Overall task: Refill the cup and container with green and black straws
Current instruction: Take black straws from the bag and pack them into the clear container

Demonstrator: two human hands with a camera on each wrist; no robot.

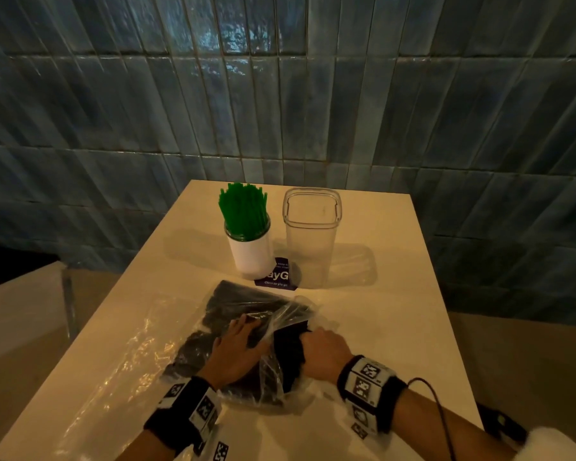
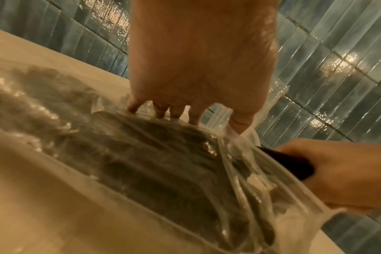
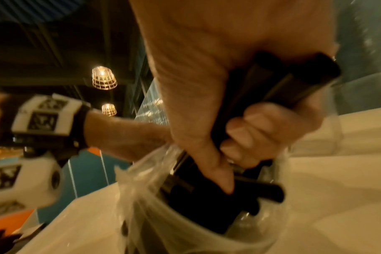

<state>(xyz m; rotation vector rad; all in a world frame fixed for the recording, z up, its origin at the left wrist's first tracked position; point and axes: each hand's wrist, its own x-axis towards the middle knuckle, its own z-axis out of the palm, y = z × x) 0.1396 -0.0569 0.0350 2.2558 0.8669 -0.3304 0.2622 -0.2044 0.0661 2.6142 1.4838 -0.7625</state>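
A clear plastic bag [image 1: 213, 314] of black straws [image 1: 233, 296] lies on the near half of the table. My left hand [image 1: 238, 347] lies flat on the bag, fingers straight, pressing it down [image 2: 198, 72]. My right hand [image 1: 325, 352] is at the bag's open mouth, its fingers curled round a bundle of black straws [image 3: 272, 82]. A white cup [image 1: 251, 251] full of green straws [image 1: 243, 207] stands at the back. To its right stands a clear, empty container [image 1: 311, 234].
The cream table [image 1: 379, 311] runs to a blue tiled wall [image 1: 280, 94]. A purple card [image 1: 276, 277] lies under the cup. A flat clear lid [image 1: 359, 264] lies behind the container. A second empty plastic sheet [image 1: 120, 361] spreads over the table's left side.
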